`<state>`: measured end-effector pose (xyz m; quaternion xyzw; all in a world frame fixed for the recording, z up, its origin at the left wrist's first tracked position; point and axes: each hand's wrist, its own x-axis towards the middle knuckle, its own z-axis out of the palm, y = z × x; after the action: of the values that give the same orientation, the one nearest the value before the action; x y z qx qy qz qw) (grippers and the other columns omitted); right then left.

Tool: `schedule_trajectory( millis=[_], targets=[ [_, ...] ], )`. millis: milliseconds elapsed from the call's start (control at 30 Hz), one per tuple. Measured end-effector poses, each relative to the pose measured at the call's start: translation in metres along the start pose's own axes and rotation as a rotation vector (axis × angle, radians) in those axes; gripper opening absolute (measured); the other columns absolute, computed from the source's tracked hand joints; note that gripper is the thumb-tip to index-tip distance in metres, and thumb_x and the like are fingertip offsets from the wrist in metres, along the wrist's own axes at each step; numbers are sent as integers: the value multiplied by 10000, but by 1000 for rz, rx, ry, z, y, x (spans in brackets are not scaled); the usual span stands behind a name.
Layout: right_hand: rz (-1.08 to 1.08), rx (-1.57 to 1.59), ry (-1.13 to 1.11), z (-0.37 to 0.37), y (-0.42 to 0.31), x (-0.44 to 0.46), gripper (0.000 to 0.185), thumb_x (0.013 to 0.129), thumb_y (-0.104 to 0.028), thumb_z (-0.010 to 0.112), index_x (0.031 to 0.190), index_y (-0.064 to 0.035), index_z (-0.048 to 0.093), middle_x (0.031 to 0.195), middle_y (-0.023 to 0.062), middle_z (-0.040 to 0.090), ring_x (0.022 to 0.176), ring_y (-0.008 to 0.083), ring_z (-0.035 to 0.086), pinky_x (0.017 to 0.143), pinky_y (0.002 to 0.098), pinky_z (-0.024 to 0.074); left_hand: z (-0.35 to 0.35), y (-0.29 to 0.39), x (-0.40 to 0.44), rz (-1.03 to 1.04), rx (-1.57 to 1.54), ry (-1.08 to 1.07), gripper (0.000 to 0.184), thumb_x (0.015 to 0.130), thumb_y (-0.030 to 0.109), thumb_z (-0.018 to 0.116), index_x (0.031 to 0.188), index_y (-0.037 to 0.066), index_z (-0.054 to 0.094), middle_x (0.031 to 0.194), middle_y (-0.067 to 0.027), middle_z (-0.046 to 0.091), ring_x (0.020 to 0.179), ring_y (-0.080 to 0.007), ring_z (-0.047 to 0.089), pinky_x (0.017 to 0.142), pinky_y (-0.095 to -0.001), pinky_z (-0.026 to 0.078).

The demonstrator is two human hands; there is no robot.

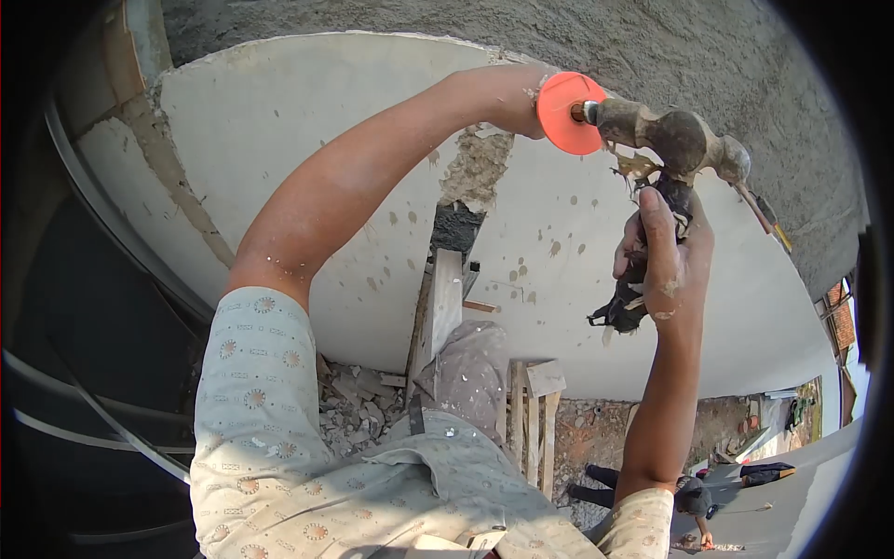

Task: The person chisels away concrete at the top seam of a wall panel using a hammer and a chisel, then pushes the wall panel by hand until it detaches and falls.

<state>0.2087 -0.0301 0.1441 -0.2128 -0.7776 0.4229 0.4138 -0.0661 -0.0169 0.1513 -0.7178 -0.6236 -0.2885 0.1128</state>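
Hammer (678, 142) by orange guard (565, 126), nr white wall's (233, 130) top edge
R hand (678, 265) wrapped round hammer's black handle (629, 296), head just above fingers; L hand (518, 99) behind guard, fingers hidden, can't tell grip

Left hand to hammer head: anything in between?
Yes. The round orange guard sits between the left hand and the hammer head, around the metal tool end. Nothing visible stands between that end and the head; contact unclear.
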Motion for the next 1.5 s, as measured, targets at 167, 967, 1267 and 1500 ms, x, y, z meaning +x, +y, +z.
schedule_trajectory(
  millis=[167, 967, 1267, 1500],
  targets=[
    [-358, -38, 222, -22, -25, -13, 354, 962, -335, 584, 1021, 11, 542, 644, 38, 533, 489, 95, 514, 460, 202, 378, -27, 28, -9, -183, 5, -150, 212, 782, 137, 612, 984, 70, 608, 777, -80, 649, 654, -203, 607, 578, -355, 503],
    [-398, 216, 331, -28, 1, -48, 526, 903, -316, 652, 1204, 73, 463, 781, 126, 582, 551, 134, 543, 488, 228, 438, -39, 5, -55, -104, -126, 177, 437, 792, 288, 748, 1170, 145, 582, 1012, -35, 668, 922, -192, 630, 777, -360, 525],
    [-401, 184, 352, -36, 5, -58, 552, 899, -314, 659, 1227, 82, 456, 811, 147, 592, 560, 144, 557, 484, 236, 456, -28, 24, -27, -63, -10, 208, 308, 834, 243, 693, 1092, 107, 595, 971, -77, 677, 887, -260, 635, 764, -372, 526],
    [-596, 169, 377, -44, -11, -62, 619, 956, -423, 522, 1289, 80, 384, 855, 179, 540, 611, 203, 555, 531, 287, 470, -15, 38, -17, 15, -51, 102, 252, 832, 210, 673, 1046, 88, 620, 891, -127, 690, 813, -308, 649, 714, -390, 528]
  ],
)
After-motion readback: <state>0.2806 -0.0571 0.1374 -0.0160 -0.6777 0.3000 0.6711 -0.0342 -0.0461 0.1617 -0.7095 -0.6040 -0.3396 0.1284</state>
